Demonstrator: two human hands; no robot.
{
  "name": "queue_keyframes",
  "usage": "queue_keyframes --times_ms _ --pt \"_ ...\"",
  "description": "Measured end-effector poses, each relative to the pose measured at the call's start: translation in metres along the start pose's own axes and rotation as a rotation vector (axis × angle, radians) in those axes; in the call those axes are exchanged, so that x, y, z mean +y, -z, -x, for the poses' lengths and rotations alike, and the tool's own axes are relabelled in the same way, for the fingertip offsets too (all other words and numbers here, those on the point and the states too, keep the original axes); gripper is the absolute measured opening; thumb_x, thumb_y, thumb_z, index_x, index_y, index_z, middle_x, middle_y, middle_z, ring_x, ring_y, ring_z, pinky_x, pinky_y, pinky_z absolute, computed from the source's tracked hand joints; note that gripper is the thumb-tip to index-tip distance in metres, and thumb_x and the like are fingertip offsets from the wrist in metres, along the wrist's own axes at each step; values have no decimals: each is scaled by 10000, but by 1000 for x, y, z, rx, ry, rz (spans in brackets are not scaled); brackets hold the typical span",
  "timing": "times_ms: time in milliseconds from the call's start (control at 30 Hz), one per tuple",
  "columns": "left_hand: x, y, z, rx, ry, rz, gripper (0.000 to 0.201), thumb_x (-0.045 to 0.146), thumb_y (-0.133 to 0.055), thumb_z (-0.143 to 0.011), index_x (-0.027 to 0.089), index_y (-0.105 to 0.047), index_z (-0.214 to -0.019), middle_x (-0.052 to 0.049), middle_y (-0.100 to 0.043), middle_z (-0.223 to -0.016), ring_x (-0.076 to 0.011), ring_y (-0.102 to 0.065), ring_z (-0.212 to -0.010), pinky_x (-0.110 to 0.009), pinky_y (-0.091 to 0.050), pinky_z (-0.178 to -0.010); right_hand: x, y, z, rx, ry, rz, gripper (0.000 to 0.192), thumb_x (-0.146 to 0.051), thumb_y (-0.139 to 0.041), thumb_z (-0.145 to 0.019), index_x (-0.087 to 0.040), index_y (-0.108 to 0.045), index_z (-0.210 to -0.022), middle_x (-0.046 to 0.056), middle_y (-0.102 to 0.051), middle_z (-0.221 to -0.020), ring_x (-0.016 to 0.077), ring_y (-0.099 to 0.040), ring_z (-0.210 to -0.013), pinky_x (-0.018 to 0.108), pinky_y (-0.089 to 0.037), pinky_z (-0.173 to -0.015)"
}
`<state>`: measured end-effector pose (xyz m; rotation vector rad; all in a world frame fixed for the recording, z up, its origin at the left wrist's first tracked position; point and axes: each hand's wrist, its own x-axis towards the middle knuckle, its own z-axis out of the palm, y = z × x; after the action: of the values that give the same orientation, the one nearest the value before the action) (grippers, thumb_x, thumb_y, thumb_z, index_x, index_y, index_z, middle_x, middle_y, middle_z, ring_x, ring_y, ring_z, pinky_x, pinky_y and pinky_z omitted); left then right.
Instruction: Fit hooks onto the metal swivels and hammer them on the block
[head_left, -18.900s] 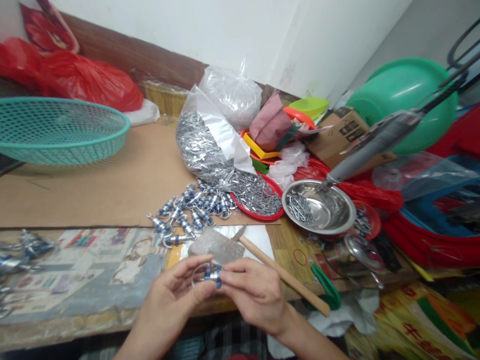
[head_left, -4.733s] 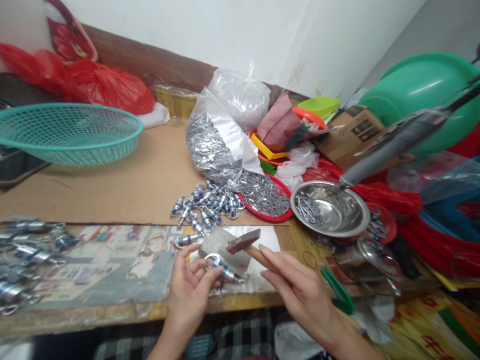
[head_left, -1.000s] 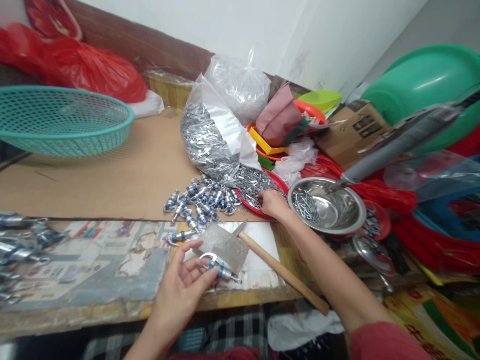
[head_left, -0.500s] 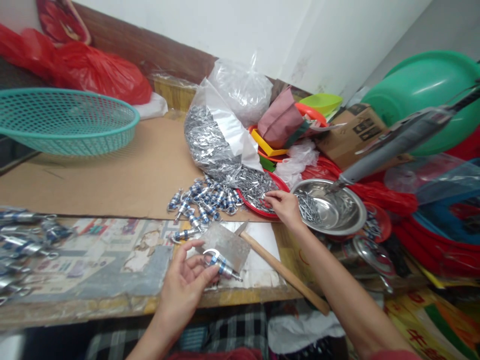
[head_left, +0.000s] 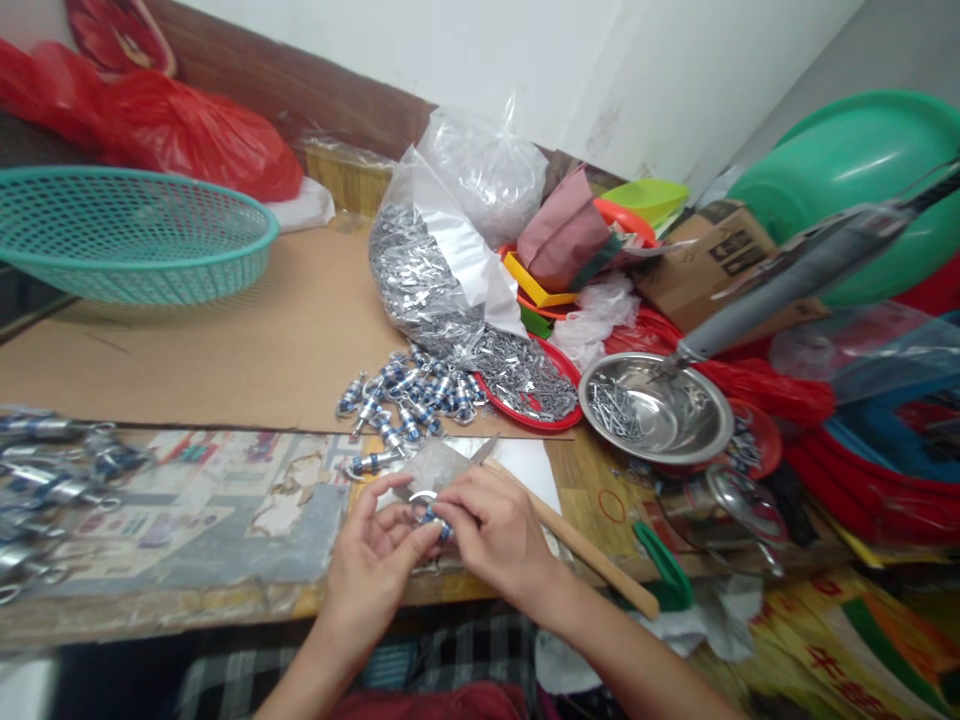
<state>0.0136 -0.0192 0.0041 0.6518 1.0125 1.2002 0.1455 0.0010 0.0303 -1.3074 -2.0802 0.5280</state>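
Observation:
My left hand (head_left: 379,555) is closed round a small blue-and-silver metal fitting (head_left: 427,515) with a ring at its upper end. Meeting it from the right, my right hand (head_left: 499,530) has its fingertips pinched at the fitting's other end. Whatever tiny part may sit between those fingers is hidden. Beneath both hands lies a flat metal plate (head_left: 442,460), mostly covered. A hammer's wooden handle (head_left: 600,560) slants down past my right wrist. Just beyond are a heap of similar fittings (head_left: 409,400) and small metal pieces (head_left: 525,380) in a red dish (head_left: 559,423).
A steel bowl (head_left: 716,440) with pins stands right of the dish. Behind the heap leans a clear bag (head_left: 420,280) of metal pieces. More fittings (head_left: 52,490) lie at far left, below a turquoise basket (head_left: 150,285). A grey-handled tool (head_left: 795,280) reaches over the bowl.
My right hand has come back from the red dish, moving left and toward me, and now meets my left hand at the fitting. The left hand has stayed nearly in place.

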Motion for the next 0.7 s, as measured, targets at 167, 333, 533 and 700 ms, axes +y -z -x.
queue_keyframes --times_ms 167,333,533,700 --pt "0 -1 0 9 -2 8 524 179 -731 -611 195 -432 -1041 33 -650 -652 -107 -603 -577 -222 -514 -568 -3 6 0 -10 -72 -81 178 -105 -529 -763 -172 -694 -757 38 -634 -698 140 -580 -671 230 -442 -605" --pt "0 0 0 -4 -18 -9 517 178 -732 -611 196 -435 -1035 36 -646 -641 -110 -607 -548 -223 -512 -555 -3 3 -4 6 -183 -82 148 -117 -592 -703 -189 -716 -737 15 -618 -644 129 -560 -611 217 -419 -546" --pt "1 -1 1 20 -12 -16 531 193 -745 -590 192 -447 -1030 34 -650 -641 -121 -620 -558 -218 -514 -539 7 9 -13 -119 -257 -141 165 -120 -627 -658 -226 -742 -711 -16 -611 -559 102 -540 -528 198 -390 -508" --pt "0 0 2 21 3 -21 546 201 -743 -593 184 -445 -1050 28 -656 -647 -124 -622 -577 -225 -522 -553 9 10 -19 -182 -356 -206 169 -107 -650 -597 -219 -742 -683 -7 -676 -609 120 -578 -546 202 -406 -510"
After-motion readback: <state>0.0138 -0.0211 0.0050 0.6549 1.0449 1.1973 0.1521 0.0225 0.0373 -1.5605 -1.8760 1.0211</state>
